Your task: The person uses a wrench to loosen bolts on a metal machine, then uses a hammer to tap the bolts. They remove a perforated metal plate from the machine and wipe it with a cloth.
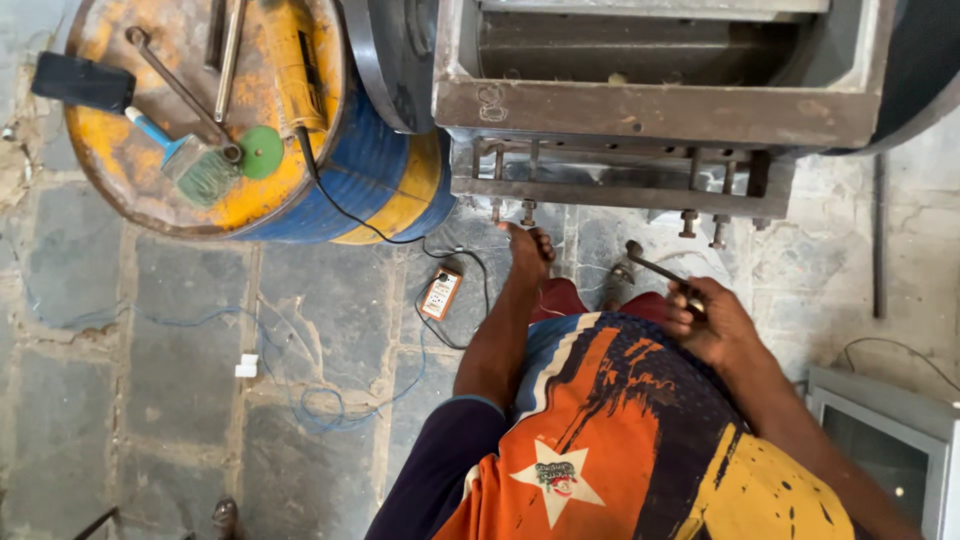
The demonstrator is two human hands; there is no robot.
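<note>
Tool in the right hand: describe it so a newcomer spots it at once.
Start at the grey steel machine frame with bolts hanging beneath. Below its right half, the right hand grips a slim dark metal wrench, ring end pointing up-left. The similar wrench lies on the drum.

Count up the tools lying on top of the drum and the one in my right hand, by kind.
Brush: 1
Wrenches and bars on the drum: 3, as far as the view shows
Yellow power tool: 1
Wrench in the right hand: 1
Total: 6

Scene seen from head camera, pointed straight down (one view only), close above hands; stone floor (180, 330) seen farther below.
</note>
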